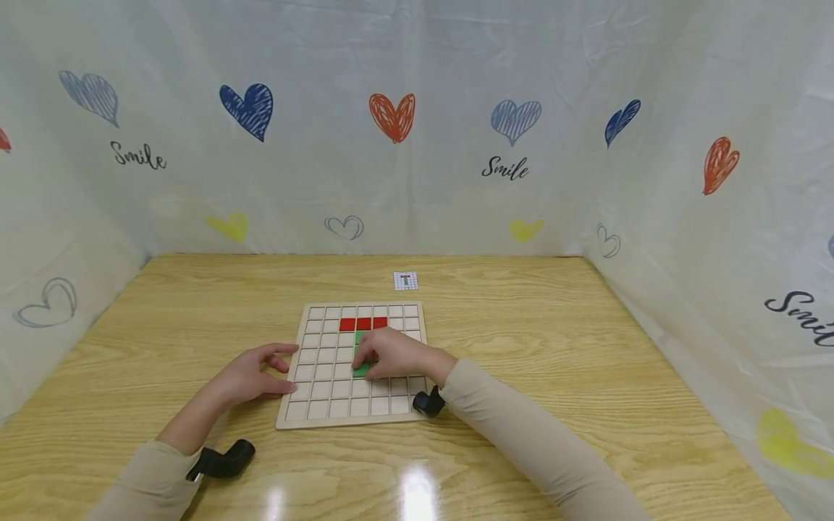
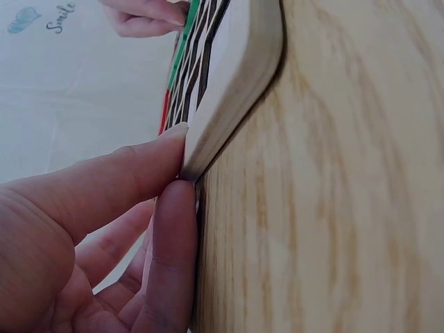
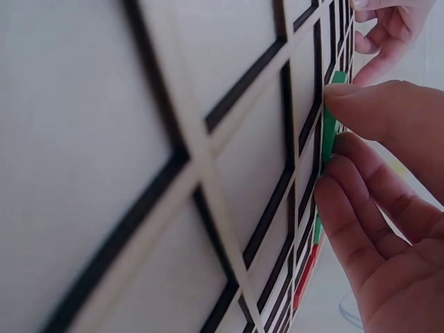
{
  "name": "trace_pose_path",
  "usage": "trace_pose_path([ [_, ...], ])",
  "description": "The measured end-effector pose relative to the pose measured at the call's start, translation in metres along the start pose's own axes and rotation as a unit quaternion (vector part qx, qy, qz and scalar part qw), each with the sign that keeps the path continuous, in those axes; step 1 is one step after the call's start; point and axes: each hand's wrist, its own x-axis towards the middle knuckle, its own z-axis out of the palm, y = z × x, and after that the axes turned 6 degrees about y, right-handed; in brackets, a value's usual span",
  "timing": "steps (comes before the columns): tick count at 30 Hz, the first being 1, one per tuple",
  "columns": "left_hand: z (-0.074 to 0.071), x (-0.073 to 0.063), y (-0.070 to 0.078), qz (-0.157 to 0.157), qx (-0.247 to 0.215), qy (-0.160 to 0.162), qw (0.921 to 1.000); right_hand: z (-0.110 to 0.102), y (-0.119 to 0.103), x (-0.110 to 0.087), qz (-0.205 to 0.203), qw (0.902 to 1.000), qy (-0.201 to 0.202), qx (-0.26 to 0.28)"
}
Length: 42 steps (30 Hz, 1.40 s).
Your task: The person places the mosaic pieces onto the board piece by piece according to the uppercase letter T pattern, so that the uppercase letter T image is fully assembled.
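A pale wooden grid board (image 1: 322, 409) lies on the table. Three red tiles (image 1: 347, 325) form a row near its far side, and green tiles (image 1: 360, 371) run toward me from under the middle one. My right hand (image 1: 394, 352) is over this green column, pinching a green tile (image 3: 329, 132) between thumb and fingers at the board's surface. Part of the column is hidden beneath that hand. On the board's left edge, my left hand (image 1: 250, 376) rests its spread thumb and fingers; the left wrist view shows fingertips (image 2: 177, 149) against the rim.
Behind the board lies a small card (image 1: 405, 281) printed with a grid and a red and green T shape. White curtains (image 1: 443, 188) with hearts and lettering enclose the wooden table (image 1: 521, 311). Black wrist mounts (image 1: 224, 459) sit at both cuffs.
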Motion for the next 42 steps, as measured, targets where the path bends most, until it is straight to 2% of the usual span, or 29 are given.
trace_pose_path([
  [16,0.001,0.003,-0.001,0.001,0.006,-0.002,1.0000,-0.006,0.005,-0.011,-0.004,0.9998,0.021,0.002],
  [22,0.002,0.003,-0.002,0.003,0.007,0.002,1.0000,-0.012,0.009,-0.022,0.008,0.9992,0.037,-0.009],
  [42,0.001,0.003,0.000,0.004,0.019,0.006,0.9998,-0.037,0.031,-0.076,0.041,0.9928,0.110,0.025],
])
